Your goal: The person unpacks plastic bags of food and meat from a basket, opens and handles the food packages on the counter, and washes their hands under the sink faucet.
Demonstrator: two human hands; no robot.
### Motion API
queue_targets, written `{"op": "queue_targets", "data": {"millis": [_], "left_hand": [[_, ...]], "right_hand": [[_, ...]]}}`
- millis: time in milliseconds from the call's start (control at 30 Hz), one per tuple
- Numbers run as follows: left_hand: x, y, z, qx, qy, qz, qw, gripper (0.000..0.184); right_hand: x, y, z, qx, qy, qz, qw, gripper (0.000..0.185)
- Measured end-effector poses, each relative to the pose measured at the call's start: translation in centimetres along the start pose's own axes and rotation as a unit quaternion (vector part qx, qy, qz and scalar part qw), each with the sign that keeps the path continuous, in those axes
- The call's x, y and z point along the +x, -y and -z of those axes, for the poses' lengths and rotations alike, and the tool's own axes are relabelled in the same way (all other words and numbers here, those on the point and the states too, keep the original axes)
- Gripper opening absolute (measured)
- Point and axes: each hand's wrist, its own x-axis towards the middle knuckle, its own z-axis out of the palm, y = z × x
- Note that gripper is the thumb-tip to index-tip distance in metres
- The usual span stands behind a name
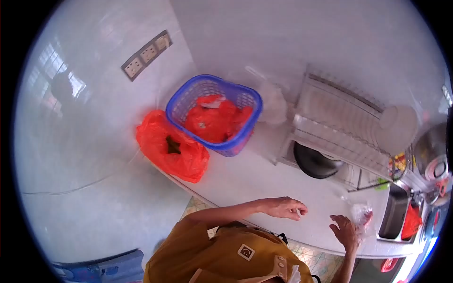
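Over the white counter, my left hand (284, 208) has its fingers curled round a small white item that I cannot make out. To its right, my right hand (346, 231) has its fingers apart, with nothing in them. Just beside the right hand lies a clear plastic bag (361, 215) with something reddish in it. A blue basket (255, 113) holding red plastic bags (214, 123) stands farther back, towards the corner. Against its near left side sits an open red bag (188, 166) with something dark green inside.
A wire dish rack (339, 137) with plates stands along the back wall, a black pan (314, 162) under it. At the right is a metal sink (394, 214) with a red bag (412, 221). The counter's front edge (198, 195) runs close to my body.
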Motion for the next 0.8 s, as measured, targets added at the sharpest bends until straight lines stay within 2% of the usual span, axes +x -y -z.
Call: {"op": "queue_targets", "data": {"millis": [167,233,300,367,433,467,533,567,633,700,767,800], "left_hand": [[-12.4,-3.3,7.9,0.002,-0.049,0.006,0.999,0.029],[-17.3,-3.8,10.8,0.033,-0.101,-0.001,0.994,0.027],[-22.3,-4.3,13.3,0.055,-0.184,-0.017,0.981,0.027],[-26.9,-5.3,15.7,0.058,-0.251,0.025,0.966,0.027],[-31.1,-5.1,18.1,0.123,-0.307,0.018,0.944,0.026],[-32.8,-5.1,19.1,0.117,-0.302,0.016,0.946,0.026],[-35.4,-5.0,21.0,0.109,-0.393,0.042,0.912,0.024],[-36.2,-4.7,21.9,0.103,-0.389,0.04,0.914,0.024],[-37.3,-4.0,23.6,0.08,-0.447,0.028,0.89,0.023],[-36.8,-3.4,26.0,0.09,-0.443,0.033,0.891,0.022],[-34.6,-3.5,28.6,0.193,-0.443,0.05,0.874,0.024],[-33.5,-2.5,30.0,0.237,-0.437,0.06,0.866,0.026]], "right_hand": [[9.2,12.1,1.3,0.042,0.026,0.077,0.996,0.027],[12.8,16.8,1.8,0.043,0.032,0.122,0.991,0.026],[16.4,21.4,2.3,0.043,-0.003,0.175,0.984,0.024],[19.9,25.2,2.8,0.054,-0.015,0.192,0.98,0.023],[23.2,29.5,3.5,0.055,-0.044,0.199,0.977,0.021],[25.1,30.9,3.5,0.056,-0.04,0.202,0.977,0.018],[29.2,33.1,2.8,0.017,-0.033,0.224,0.974,0.013],[31.7,33.9,2.0,-0.023,-0.028,0.245,0.969,0.011],[37.3,35.3,-0.7,-0.052,0.015,0.302,0.952,0.024],[42.5,38.3,-4.4,-0.214,0.114,0.217,0.946,0.033],[46.8,37.4,-11.3,-0.133,-0.033,0.346,0.928,0.029],[48.0,38.6,-13.6,-0.117,-0.047,0.315,0.941,0.031]]}}
